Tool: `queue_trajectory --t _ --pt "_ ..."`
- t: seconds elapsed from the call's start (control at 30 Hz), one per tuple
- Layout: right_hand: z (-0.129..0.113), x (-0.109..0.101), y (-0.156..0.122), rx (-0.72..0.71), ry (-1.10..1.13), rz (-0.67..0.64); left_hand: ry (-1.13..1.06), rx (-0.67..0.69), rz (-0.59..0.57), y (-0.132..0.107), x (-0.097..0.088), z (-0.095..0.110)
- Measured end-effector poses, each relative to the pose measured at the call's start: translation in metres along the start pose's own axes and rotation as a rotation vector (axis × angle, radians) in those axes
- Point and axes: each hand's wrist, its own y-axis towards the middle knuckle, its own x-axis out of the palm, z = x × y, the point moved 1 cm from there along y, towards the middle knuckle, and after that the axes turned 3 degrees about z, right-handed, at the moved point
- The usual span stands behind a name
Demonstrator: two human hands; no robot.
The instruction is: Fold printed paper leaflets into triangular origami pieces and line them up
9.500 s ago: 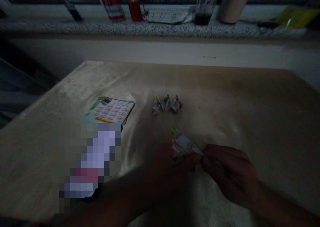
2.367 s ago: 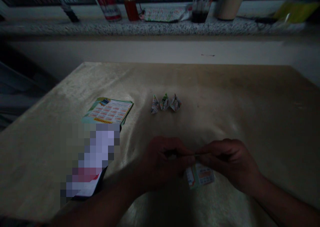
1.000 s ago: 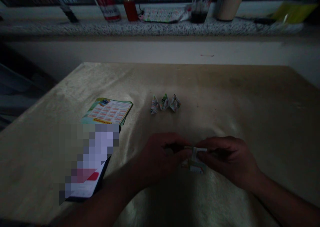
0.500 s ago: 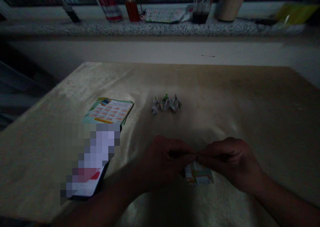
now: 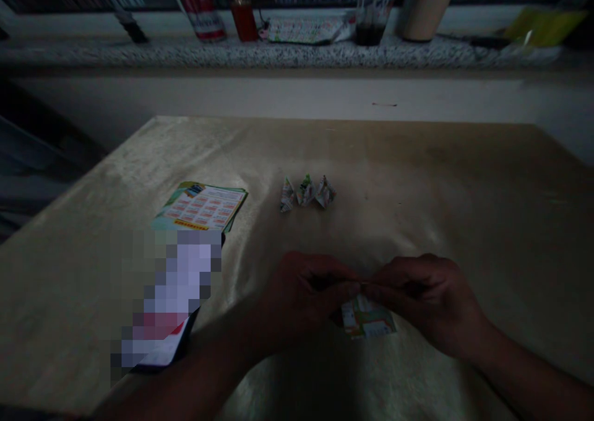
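While the left hand [image 5: 313, 297] and the right hand [image 5: 427, 291] come together above the near part of the counter [image 5: 440, 179], their thumbs and fingertips are pressed on the upper edge of a small printed paper [image 5: 369, 322]. The paper shows just below the fingers; whether its lower edge touches the counter, I cannot tell. It should be very light and thin, I think, rather stiff for its size, perhaps a little slippery, and easy to crease or tear. The best hold is probably at the edges, with fingertips and gentle, even pressure.

Its visible part is flat and almost rectangular, in green, white and orange. Farther away stand three folded paper shapes [image 5: 306, 190], pointed and sharply creased, in one row. To the left, a stack of printed sheets [image 5: 204, 206] lies flat, seemingly smooth. The counter's pale covering has a soft shine and shallow wrinkles, whereas the sill [image 5: 301, 52] behind is speckled like stone.
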Motion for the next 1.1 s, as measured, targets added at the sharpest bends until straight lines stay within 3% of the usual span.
queue_trajectory --t 0.13,0.27,0.43,0.67,0.9,1.1 --pt "0.0023 0.0008 0.002 0.122 0.183 -0.039 -0.002 0.007 0.169 0.0015 0.0018 -0.0026" --pt "0.0028 0.0022 0.0014 0.1 0.164 -0.038 -0.017 0.073 0.307 0.0012 0.0036 -0.0072" --pt "0.0012 -0.0029 0.0015 -0.047 -0.097 0.161 0.123 0.125 0.243 -0.0006 0.0051 -0.0085" --pt "-0.0011 -0.0053 0.0027 -0.182 -0.307 0.028 0.257 0.089 0.151 0.0022 0.0002 -0.0019" --pt "0.0035 -0.0037 0.0023 -0.074 -0.134 -0.024 0.18 -0.025 0.068 0.0032 0.001 -0.0011" --pt "0.0019 -0.0036 0.0012 0.016 0.065 -0.037 -0.017 -0.044 0.033 0.0003 0.0016 -0.001"
